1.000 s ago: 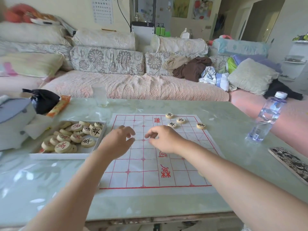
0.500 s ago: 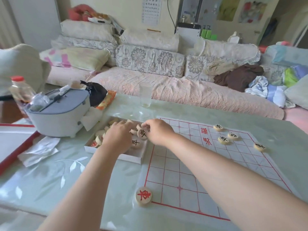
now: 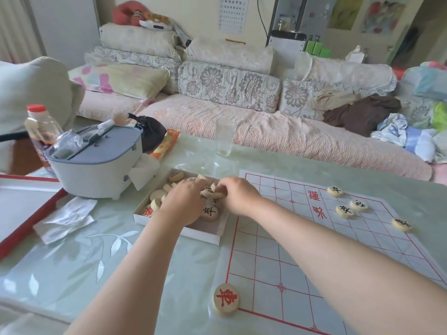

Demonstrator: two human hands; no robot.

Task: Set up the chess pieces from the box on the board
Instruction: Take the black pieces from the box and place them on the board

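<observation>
Hands met over the box [image 3: 208, 236], left of the board [image 3: 290, 250]: right hand [image 3: 239, 199] pinched a piece [image 3: 219, 195]; left hand [image 3: 183, 204] curled into the pile [image 3: 210, 212], hold hidden. Hasty rummaging could flick pieces onto the table [image 3: 72, 262].

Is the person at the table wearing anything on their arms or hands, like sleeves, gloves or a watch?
No. The left forearm and right forearm are bare as far as the picture reaches, with no sleeve edge in sight. The left hand and right hand have no gloves, and no watch, bracelet or ring shows on the sides in view.
</observation>
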